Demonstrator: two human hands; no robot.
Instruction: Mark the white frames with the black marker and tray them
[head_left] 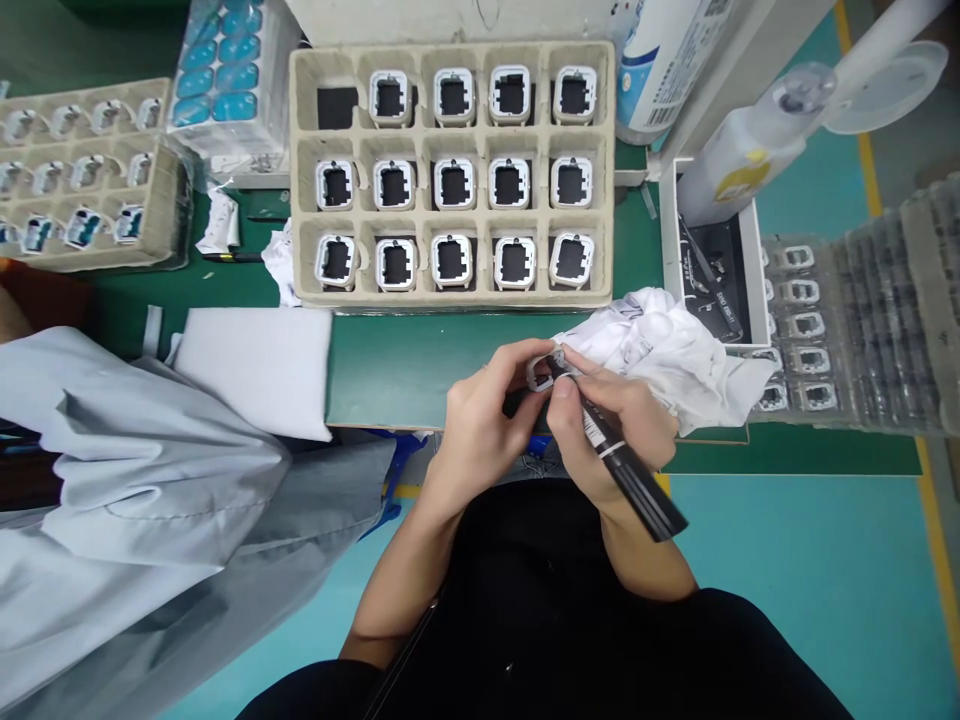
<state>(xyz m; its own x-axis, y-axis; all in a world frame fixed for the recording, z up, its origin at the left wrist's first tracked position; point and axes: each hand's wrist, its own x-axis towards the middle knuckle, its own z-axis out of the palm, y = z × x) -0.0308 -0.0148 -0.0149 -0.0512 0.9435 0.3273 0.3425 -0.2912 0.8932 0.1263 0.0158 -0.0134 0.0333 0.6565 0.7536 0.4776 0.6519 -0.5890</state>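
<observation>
The right hand (596,415) has its fingers closed around a black marker (641,485), whose pale lettering is too small to read surely. The left hand (484,420) pinches a small white frame (534,374) at the marker's tip, above the bench's front edge. Beyond sit a crumpled cloth (667,350), tweezers (709,275) with print ending "11", a tray (450,298) of similar frames, and a bottle (667,70) with a barcode, its small text illegible.

Tray (450,299) behind left hand (484,420); cloth (652,345) right; pad (255,365) left
</observation>
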